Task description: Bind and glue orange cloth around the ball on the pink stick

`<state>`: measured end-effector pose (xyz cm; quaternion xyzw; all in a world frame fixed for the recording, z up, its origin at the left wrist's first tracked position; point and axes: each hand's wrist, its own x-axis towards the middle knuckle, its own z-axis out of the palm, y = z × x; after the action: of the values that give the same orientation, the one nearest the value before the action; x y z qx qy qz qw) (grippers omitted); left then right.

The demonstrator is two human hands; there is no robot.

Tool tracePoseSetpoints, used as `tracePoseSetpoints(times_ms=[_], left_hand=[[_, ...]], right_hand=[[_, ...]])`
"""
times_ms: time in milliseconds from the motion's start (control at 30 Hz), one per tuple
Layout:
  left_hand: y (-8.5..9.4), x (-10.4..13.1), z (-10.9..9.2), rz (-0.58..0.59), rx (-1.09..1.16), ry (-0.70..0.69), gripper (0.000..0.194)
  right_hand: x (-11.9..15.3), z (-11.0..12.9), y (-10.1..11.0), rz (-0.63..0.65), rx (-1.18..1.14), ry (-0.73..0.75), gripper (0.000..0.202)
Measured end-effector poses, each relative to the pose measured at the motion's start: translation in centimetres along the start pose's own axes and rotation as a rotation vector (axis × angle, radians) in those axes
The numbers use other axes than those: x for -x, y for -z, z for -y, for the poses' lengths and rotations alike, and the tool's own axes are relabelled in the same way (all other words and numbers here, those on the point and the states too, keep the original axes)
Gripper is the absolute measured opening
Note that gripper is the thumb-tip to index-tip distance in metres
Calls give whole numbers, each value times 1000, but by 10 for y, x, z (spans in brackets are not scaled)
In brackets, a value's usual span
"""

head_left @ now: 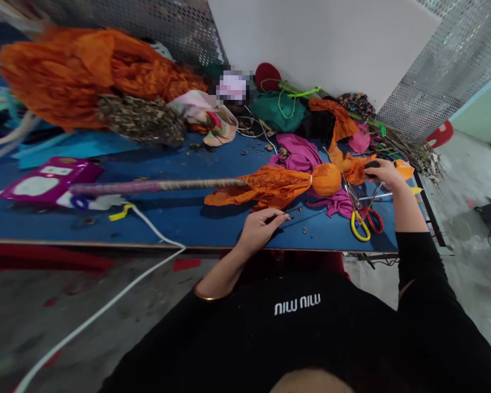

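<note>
A blue table (pixel 213 234) stands on a grey floor (pixel 123 322). At its near edge the left hand (pixel 262 226) pinches a thin dark strand (pixel 295 210); the orange ball (pixel 326 180) lies right of middle; toward the right edge, the right hand (pixel 385 173) closes on a dark lump (pixel 371 167).

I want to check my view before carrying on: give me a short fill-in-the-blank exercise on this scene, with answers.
1. The round ball is covered in ____ cloth.
2. The hand nearest the red handle is the ____ one.
3. Just beside that red handle is a ____ handle.
4. The cord hanging over the front edge of the table is ____.

Missing words: orange; right; yellow; white.
</note>
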<state>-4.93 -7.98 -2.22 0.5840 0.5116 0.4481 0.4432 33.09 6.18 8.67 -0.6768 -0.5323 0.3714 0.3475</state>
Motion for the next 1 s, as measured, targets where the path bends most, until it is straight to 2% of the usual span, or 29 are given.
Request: tracePoseSetpoints(times_ms=[67,133,233,300,433,533,600,700,767,800,833,900,967,1000], left_hand=[[0,1,0,-2,-10,-10,32],[0,1,2,-7,-15,-15,31],[0,1,3,-17,-11,-12,30],[0,0,3,-15,-16,-11,29],[0,1,0,-12,-18,-21,30],[0,1,-1,-20,3,-17,29],[-1,2,0,-20,36,-1,28],[-1,1,1,-20,85,12,28],[-2,1,-2,-18,91,7,29],[-3,1,-5,-12,76,-7,29],[-5,2,-9,-1,47,-35,29],[-10,4,-22,59,-37,-139,27],[-17,7,-39,186,-99,-260,27],[-20,8,-47,233,-142,-317,26]], right_hand=[[0,3,9,-58,177,43,21],[-4,5,9,-171,395,186,24],[-18,4,-11,-318,578,391,38],[-32,-1,-33,-316,585,394,47],[-65,-10,-69,-209,598,340,52],[-80,-10,-69,-269,615,302,55],[-75,-8,-60,-346,604,356,54],[-30,-7,-47,-421,557,581,45],[22,-9,-50,-481,498,696,40],[51,-10,-56,-472,468,750,39],[80,-12,-64,-425,437,810,37],[129,-15,-87,-180,471,982,39],[161,-19,-109,64,495,1099,60],[170,-20,-117,149,488,1119,64]])
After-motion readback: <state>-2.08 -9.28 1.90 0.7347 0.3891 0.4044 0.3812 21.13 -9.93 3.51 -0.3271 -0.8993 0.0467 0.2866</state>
